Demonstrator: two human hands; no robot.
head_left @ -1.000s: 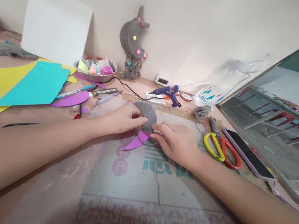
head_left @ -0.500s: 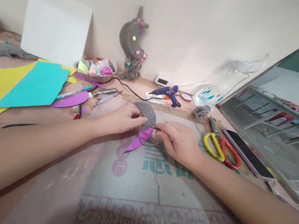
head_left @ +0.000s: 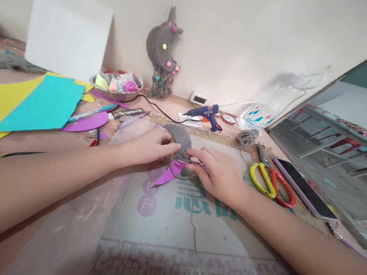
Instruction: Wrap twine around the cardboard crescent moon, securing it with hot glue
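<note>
Head view: the left hand (head_left: 161, 146) is closed on a crescent (head_left: 180, 135), its thumb pressed on the front and its fingers bent round behind. At the crescent's right edge, the right hand (head_left: 218, 174) has thumb and forefinger drawn close together; whether they pinch a strand is too small to tell.

As for progress, the crescent's upper part is covered in grey yarn (head_left: 185, 143) laid in tight turns, while its lower tip shows bare purple; that stretch looks left to cover.

Below the crescent lies a printed sheet (head_left: 231, 246). Right of it on the worktop (head_left: 160, 106) are a yarn ball (head_left: 247, 137), then scissors (head_left: 273, 179) and a phone (head_left: 305, 189). Beyond the crescent rests a blue glue gun (head_left: 207, 110); farther back, against the wall, hangs a grey moon ornament (head_left: 157, 45) dotted with coloured balls. Left of the crescent are a metal bowl (head_left: 119, 97) of bagged material and a turquoise sheet (head_left: 43, 104).
</note>
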